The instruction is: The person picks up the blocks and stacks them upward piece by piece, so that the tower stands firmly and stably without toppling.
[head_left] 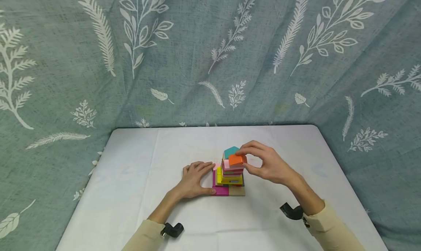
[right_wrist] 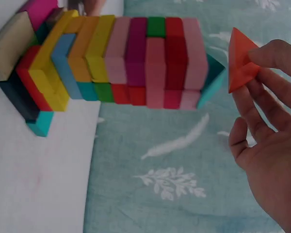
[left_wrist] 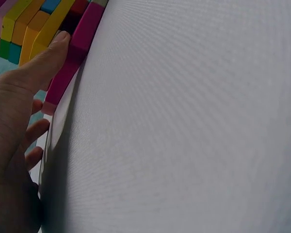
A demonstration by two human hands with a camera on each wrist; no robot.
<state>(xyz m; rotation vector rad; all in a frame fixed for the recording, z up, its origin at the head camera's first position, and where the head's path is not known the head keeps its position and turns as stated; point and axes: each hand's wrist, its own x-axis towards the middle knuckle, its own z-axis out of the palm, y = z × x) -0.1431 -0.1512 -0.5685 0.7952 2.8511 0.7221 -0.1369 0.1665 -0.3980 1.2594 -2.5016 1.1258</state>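
A tall tower of coloured blocks (right_wrist: 136, 63) stands on the table, in layers of pink, red, purple, yellow, orange and blue. My right hand (head_left: 269, 165) pinches an orange triangular block (head_left: 236, 160) between thumb and fingers, beside the tower's top. In the right wrist view a small gap shows between this block and the top layer. A teal triangular block (head_left: 231, 152) sits on top of the tower. At the base, my left hand (head_left: 192, 181) spreads its fingers along the left side. Its thumb touches a magenta block (left_wrist: 85, 34) of the bottom layer.
The base also has a beige block (head_left: 236, 191) at the front right. A white cloth covers the table (head_left: 98, 192), and a patterned teal curtain (head_left: 197, 61) hangs behind it. Dark camera mounts (head_left: 292, 211) sit on both wrists.
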